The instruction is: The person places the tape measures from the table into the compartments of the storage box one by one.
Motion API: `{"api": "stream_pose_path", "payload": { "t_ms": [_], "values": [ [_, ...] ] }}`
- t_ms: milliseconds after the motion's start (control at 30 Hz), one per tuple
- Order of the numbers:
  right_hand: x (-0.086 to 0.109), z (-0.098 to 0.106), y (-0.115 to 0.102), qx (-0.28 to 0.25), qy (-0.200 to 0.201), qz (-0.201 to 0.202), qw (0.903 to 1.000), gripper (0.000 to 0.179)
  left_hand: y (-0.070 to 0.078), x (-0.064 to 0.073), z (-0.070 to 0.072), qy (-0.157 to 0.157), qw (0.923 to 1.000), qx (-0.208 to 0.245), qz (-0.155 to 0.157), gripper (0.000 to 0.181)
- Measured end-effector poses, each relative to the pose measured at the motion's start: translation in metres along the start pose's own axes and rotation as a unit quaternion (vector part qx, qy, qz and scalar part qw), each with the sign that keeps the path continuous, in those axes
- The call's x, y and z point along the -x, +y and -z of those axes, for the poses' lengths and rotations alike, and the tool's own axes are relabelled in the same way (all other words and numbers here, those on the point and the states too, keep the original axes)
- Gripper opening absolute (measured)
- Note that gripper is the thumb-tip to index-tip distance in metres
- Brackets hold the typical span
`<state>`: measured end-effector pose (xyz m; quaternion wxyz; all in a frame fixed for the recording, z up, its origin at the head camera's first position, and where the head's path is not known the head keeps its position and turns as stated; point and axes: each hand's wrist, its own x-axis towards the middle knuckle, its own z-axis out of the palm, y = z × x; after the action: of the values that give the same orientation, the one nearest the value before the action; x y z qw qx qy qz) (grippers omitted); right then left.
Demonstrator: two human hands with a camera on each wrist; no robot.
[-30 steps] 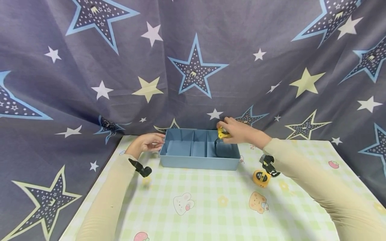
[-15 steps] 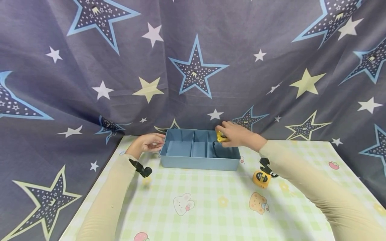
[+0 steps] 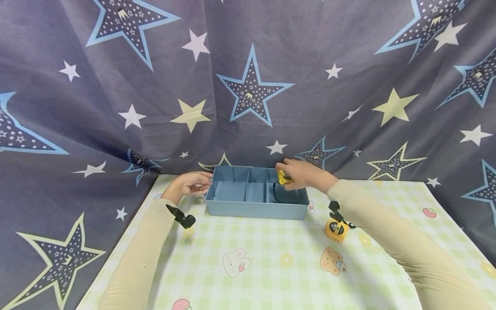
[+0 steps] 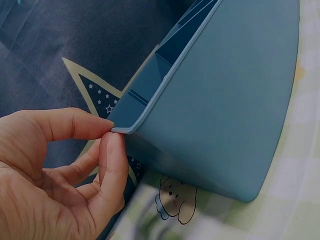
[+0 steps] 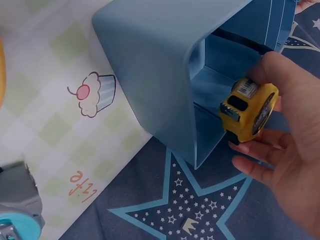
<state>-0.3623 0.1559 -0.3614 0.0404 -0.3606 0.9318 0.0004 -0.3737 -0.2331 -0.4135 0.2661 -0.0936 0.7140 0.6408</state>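
A blue-grey divided box stands at the back of the table, its long side facing me. At its left end, my left hand pinches the rim corner between thumb and finger, as the left wrist view shows on the box. My right hand holds a yellow tape measure with a black strap, over the right compartment. In the right wrist view the thumb and fingers grip its sides, just inside the open top. The compartment's floor is partly hidden by my right hand.
A second, orange-yellow tape measure lies on the table to the right, near my right wrist strap. A green checked cloth covers the table. A dark star-patterned curtain hangs right behind the box.
My right hand has shifted slightly left and lower with the yellow tape measure, into the right compartment. My left hand and the box stay where they were.
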Motion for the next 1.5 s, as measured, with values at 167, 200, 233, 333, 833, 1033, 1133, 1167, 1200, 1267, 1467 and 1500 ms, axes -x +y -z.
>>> {"api": "stream_pose_path", "payload": {
  "t_ms": [167, 200, 233, 333, 833, 1033, 1133, 1167, 1200, 1267, 1467, 1500],
  "values": [
    [-0.004, 0.0, -0.003, -0.004, -0.019, -0.007, 0.9998, 0.057, 0.001, 0.002, 0.0, 0.001, 1.0, -0.004, -0.003, 0.064],
    [-0.005, 0.0, -0.003, -0.006, -0.021, -0.008, 0.9997, 0.057, 0.001, 0.002, 0.0, 0.0, 1.0, -0.006, -0.003, 0.064],
    [-0.005, 0.0, -0.003, -0.009, -0.024, -0.009, 0.9996, 0.058, 0.001, 0.002, 0.0, 0.0, 1.0, -0.008, -0.004, 0.064],
    [-0.007, 0.0, -0.004, -0.017, -0.031, -0.013, 0.9993, 0.059, 0.001, 0.002, 0.0, 0.0, 0.9999, -0.014, -0.005, 0.064],
    [-0.013, 0.002, -0.004, -0.005, -0.064, -0.017, 0.9978, 0.053, 0.006, 0.0, 0.0, -0.006, 0.9997, -0.022, -0.008, 0.069],
    [-0.014, -0.004, -0.006, -0.008, -0.063, -0.014, 0.9979, 0.051, 0.003, 0.001, -0.002, -0.008, 0.9997, -0.023, -0.009, 0.068],
    [-0.015, -0.005, -0.006, -0.009, -0.064, -0.013, 0.9978, 0.049, 0.002, 0.001, -0.002, -0.009, 0.9997, -0.021, -0.009, 0.068],
    [-0.016, -0.005, -0.006, -0.01, -0.065, -0.013, 0.9977, 0.048, 0.001, 0.0, -0.002, -0.008, 0.9997, -0.021, -0.008, 0.067],
    [-0.017, -0.005, -0.006, -0.012, -0.067, -0.012, 0.9976, 0.047, 0.001, 0.001, -0.001, -0.007, 0.9997, -0.021, -0.008, 0.067],
    [-0.018, -0.005, -0.006, -0.013, -0.072, -0.007, 0.9973, 0.045, 0.001, 0.001, -0.001, -0.006, 0.9997, -0.022, -0.007, 0.067],
    [-0.022, -0.002, -0.007, -0.009, -0.083, 0.007, 0.9965, 0.04, 0.001, 0.002, -0.001, -0.003, 0.9998, -0.021, -0.004, 0.069],
    [-0.022, -0.002, -0.007, -0.009, -0.082, 0.009, 0.9965, 0.04, 0.001, 0.002, -0.001, -0.002, 0.9998, -0.022, -0.004, 0.068]
  ]
}}
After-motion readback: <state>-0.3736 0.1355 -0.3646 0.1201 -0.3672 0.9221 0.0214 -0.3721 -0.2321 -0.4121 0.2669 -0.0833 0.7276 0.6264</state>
